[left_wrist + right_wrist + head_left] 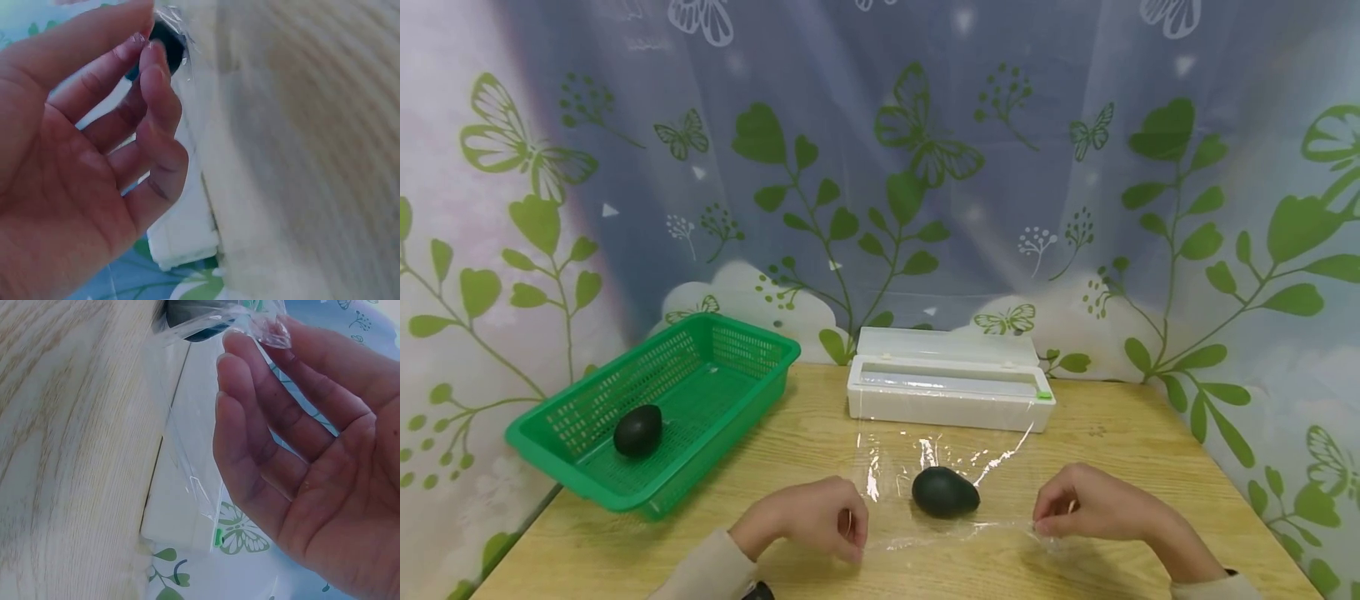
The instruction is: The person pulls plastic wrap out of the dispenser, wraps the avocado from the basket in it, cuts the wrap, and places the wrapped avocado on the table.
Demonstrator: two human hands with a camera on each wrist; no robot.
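A sheet of clear cling film (1000,454) stretches from a white dispenser box (951,410) toward the person. Its near left corner is pinched between thumb and fingers of the left hand (823,518). The right hand (1093,504) pinches the near right corner; bunched film (275,334) shows at its fingertips in the right wrist view. Between the two hands lies a dark green avocado (945,492), within the film's outline; whether it is above or beneath the sheet I cannot tell. The left wrist view shows the avocado (169,53) partly hidden by fingers.
At the left stands a green plastic basket (760,400) with another dark avocado (638,431) in it. The dispenser's lid (947,343) is raised, with a green slider (1043,395) at its right end. A patterned curtain (880,208) closes off the wooden table's (1120,433) back.
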